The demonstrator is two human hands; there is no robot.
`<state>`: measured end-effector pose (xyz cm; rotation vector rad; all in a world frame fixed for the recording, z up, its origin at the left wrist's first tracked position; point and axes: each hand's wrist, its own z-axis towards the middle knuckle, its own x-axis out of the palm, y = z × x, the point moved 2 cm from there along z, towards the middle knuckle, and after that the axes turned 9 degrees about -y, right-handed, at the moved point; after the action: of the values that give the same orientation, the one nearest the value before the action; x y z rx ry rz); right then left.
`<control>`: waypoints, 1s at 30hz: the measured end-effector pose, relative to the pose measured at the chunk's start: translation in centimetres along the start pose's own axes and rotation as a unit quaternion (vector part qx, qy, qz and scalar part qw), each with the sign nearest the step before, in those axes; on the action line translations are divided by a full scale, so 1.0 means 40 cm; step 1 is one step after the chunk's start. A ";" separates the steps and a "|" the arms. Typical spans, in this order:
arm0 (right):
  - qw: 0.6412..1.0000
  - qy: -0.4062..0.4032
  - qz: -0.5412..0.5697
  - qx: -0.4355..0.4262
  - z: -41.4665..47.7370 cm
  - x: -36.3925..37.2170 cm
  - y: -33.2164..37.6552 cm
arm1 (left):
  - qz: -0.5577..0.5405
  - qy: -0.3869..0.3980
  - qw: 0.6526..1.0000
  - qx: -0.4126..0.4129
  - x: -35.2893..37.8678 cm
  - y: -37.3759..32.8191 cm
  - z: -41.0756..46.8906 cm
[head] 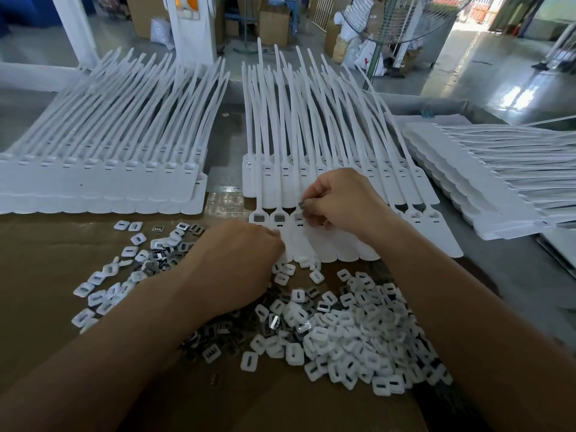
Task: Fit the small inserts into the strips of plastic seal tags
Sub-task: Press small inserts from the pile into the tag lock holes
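On our table (46, 260) lie stacks of white seal tags (103, 169). The front strip (420, 241) lies just behind the heap of inserts (358, 332). Our left hand (237, 254) curls at its near edge, and we cannot tell what it holds. Our right hand (339, 201) pinches a metal insert (301, 204) above the third head.

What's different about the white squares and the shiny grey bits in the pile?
The white squares are matte white; the grey bits are dark and shiny, like metal. Each white square shows one plain slot; the grey bits show toothed openings. White squares heap mostly on the right; grey bits gather by the left arm. Both are small, squarish and loose on the brown cardboard.
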<state>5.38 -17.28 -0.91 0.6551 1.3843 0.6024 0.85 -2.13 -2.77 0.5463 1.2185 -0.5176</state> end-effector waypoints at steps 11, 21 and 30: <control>0.997 0.001 -0.069 -0.032 -0.005 0.021 -0.011 | 0.000 0.000 1.000 0.009 -0.003 -0.004 -0.003; 0.994 -0.007 -0.098 -0.048 -0.003 0.038 -0.017 | 0.009 -0.007 1.000 0.017 0.009 -0.004 -0.004; 0.994 -0.005 -0.093 -0.053 0.000 0.029 -0.019 | 0.007 -0.003 1.000 0.017 0.009 -0.007 -0.002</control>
<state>5.48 -16.98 -2.25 0.4381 1.3762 0.5198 0.70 -2.32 -3.15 0.5808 1.2005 -0.5280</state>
